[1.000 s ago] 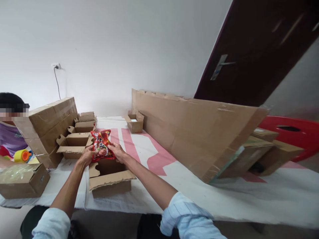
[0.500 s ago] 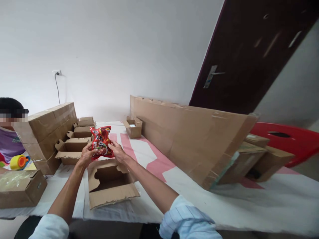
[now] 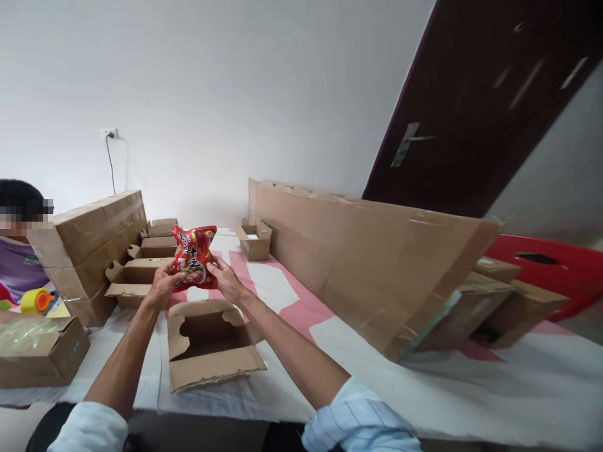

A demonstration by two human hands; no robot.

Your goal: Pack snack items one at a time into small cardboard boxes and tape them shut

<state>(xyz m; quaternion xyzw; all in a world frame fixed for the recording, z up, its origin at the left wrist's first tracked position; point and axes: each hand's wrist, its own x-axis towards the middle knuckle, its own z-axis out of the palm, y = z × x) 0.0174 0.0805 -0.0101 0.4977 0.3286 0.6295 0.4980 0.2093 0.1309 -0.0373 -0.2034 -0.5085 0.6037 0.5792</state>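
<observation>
Red printed snack packet (image 3: 194,254) held up between both hands, front facing the camera. Left hand (image 3: 164,282) pinches its lower-left edge, thumb on the front; packet sits at 2 o'clock from it. Right hand (image 3: 227,280) pinches the right edge, thumb also on front; packet at 10 o'clock from it. Open cardboard carton (image 3: 217,369) stands between 5 and 6 o'clock from packet, well apart, flaps up, on cloth-covered table (image 3: 287,386). Row of open cartons (image 3: 129,290) begins near 8 o'clock; taped carton stack (image 3: 87,276) at 9; long cardboard panel (image 3: 358,267) at 3.
</observation>
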